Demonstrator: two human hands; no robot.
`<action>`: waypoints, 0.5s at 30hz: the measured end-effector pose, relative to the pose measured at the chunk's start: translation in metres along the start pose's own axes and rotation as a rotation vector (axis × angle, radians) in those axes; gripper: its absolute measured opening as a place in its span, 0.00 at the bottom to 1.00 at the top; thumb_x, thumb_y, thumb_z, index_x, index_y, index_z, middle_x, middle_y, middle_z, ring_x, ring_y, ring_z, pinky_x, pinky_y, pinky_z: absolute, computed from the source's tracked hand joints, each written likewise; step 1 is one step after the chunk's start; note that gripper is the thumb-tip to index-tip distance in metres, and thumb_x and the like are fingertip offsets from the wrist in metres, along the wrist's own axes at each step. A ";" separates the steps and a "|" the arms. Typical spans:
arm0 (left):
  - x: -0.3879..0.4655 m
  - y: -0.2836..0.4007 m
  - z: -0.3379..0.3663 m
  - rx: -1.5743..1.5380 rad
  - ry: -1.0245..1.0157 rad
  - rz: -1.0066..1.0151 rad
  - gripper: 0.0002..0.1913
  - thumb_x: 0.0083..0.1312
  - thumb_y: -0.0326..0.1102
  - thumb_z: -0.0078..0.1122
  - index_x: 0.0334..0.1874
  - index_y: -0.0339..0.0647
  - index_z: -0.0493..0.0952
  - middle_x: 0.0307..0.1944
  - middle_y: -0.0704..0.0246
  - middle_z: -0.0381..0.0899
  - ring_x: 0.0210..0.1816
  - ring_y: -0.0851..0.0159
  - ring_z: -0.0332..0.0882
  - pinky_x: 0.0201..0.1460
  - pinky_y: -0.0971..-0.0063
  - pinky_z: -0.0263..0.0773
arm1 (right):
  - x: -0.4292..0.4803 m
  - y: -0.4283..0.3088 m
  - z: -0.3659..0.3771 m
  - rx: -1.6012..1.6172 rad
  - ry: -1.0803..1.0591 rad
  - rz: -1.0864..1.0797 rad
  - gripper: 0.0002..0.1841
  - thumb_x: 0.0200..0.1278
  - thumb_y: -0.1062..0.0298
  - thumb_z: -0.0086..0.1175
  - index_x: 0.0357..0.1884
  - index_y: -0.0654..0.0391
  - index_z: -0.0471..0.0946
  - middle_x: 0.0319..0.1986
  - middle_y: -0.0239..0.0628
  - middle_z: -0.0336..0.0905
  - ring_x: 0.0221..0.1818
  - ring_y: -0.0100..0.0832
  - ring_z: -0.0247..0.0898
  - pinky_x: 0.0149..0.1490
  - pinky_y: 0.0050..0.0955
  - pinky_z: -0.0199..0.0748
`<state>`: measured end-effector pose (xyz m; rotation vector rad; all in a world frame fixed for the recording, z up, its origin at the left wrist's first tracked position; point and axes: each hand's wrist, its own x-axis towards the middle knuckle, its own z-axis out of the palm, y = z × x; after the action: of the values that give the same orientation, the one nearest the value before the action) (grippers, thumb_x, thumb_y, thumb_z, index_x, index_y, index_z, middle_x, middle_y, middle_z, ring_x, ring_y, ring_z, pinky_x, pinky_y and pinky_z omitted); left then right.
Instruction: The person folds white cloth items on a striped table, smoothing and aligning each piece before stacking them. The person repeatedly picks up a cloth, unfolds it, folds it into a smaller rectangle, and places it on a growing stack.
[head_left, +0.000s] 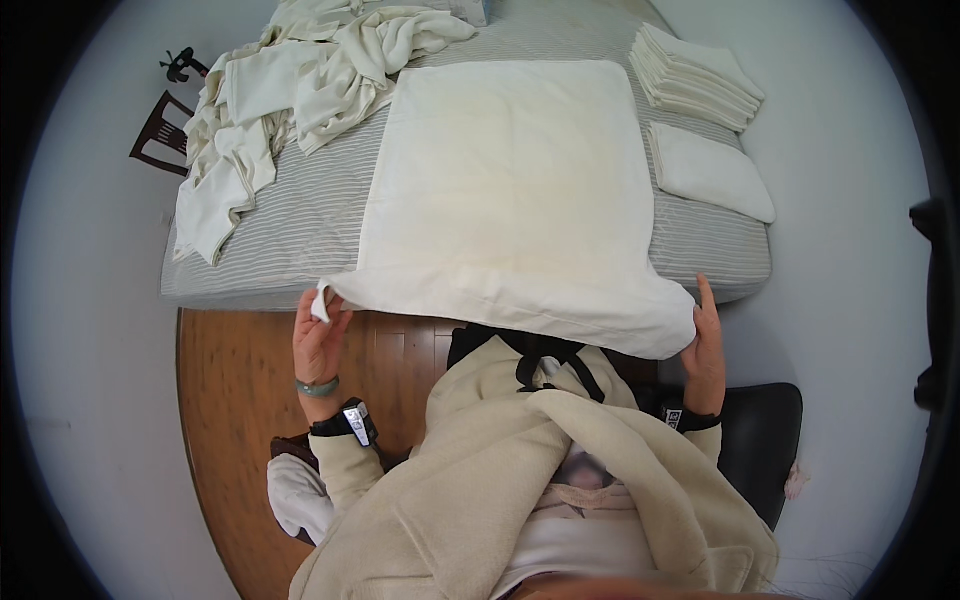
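A large cream-white cloth (517, 172) lies spread over a striped bed (315, 217), its near edge lifted off the bed's front. My left hand (321, 337), with a green bangle at the wrist, grips the near left corner, which folds over at the fingertips. At the near right corner, my right hand (703, 341) pinches the cloth with its index finger pointing up. Between the hands the near edge sags slightly above my lap. Both wrists carry black straps with small devices.
Crumpled cream cloths (322, 90) are heaped at the bed's far left. On the right stand a stack of folded cloths (697, 79) and one folded cloth (709, 169) nearer me. A dark wooden chair (163, 135) is beyond the left edge; a black seat (761, 442) is at my right.
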<state>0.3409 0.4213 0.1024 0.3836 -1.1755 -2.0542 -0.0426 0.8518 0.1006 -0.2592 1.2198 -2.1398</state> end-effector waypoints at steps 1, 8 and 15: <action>0.004 -0.004 0.000 0.025 -0.007 -0.002 0.24 0.69 0.23 0.50 0.68 0.43 0.65 0.65 0.63 0.70 0.67 0.59 0.68 0.65 0.64 0.69 | 0.005 0.003 -0.001 0.006 0.002 0.000 0.35 0.69 0.72 0.48 0.75 0.61 0.49 0.53 0.46 0.77 0.56 0.35 0.74 0.62 0.33 0.70; 0.038 -0.039 -0.002 0.420 0.420 -0.091 0.09 0.72 0.37 0.56 0.47 0.40 0.78 0.45 0.66 0.84 0.47 0.67 0.83 0.48 0.76 0.76 | 0.031 0.032 0.003 -0.339 0.022 -0.068 0.23 0.68 0.78 0.49 0.65 0.62 0.68 0.53 0.42 0.78 0.56 0.35 0.74 0.63 0.33 0.69; 0.049 -0.048 0.001 0.412 0.440 -0.082 0.09 0.73 0.39 0.55 0.44 0.41 0.78 0.42 0.66 0.85 0.44 0.69 0.83 0.45 0.78 0.75 | 0.046 0.043 0.050 -1.375 -0.033 -0.522 0.21 0.59 0.79 0.55 0.57 0.58 0.76 0.59 0.47 0.71 0.63 0.44 0.67 0.65 0.34 0.66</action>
<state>0.2848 0.4020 0.0669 1.0385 -1.3086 -1.6607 -0.0354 0.7729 0.0862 -1.2668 2.6164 -1.2301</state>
